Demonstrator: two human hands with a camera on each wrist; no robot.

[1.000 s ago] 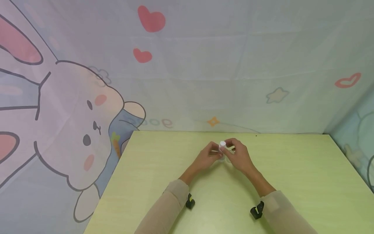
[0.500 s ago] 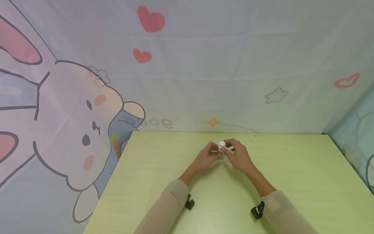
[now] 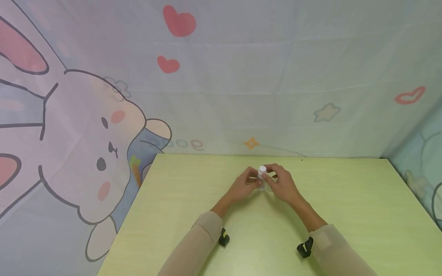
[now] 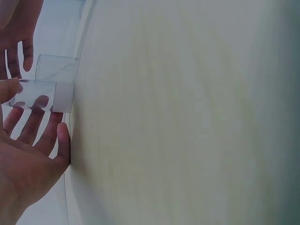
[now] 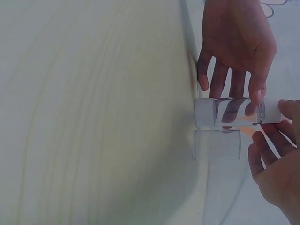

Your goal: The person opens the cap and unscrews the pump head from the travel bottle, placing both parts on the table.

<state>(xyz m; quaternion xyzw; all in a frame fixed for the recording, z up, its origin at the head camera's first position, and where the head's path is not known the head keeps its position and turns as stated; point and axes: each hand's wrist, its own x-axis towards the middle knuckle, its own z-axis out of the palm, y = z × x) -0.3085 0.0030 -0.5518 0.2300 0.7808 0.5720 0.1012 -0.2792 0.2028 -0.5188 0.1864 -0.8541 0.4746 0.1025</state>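
On the pale yellow-green table [image 3: 345, 207], a small transparent cup [image 5: 216, 145] stands just beside the bottle, on the side of the right hand; whether the two touch, I cannot tell. Behind the table hangs a printed cloth [image 3: 276, 76], on which are one large rabbit [image 3: 83, 145], two filled red hearts [image 3: 179, 23], one outlined heart [image 3: 410, 96], one beige star [image 3: 327, 112] and one orange star [image 3: 252, 143]. At the wrists are two black devices [image 3: 224, 237], one by each of the two beige sleeves [image 3: 195, 245].

There is one transparent bottle [image 5: 236, 115], with one white cap [image 5: 271, 110] and one white base [image 5: 204, 112]. It is upright between the two hands, over the far middle part of the table, with its base about level with the bottom of the cup. In the head view, the fingers hide much of its body.

The left hand [image 3: 243, 187] pinches the bottle near its neck, thumb against the fingers, and its lower fingers are spread apart behind the bottle body. The right hand [image 3: 283, 185] pinches the white cap with its thumb and fingertips; its other fingers are bent and spread a little, near the cup. How firmly each hand presses, I cannot tell.
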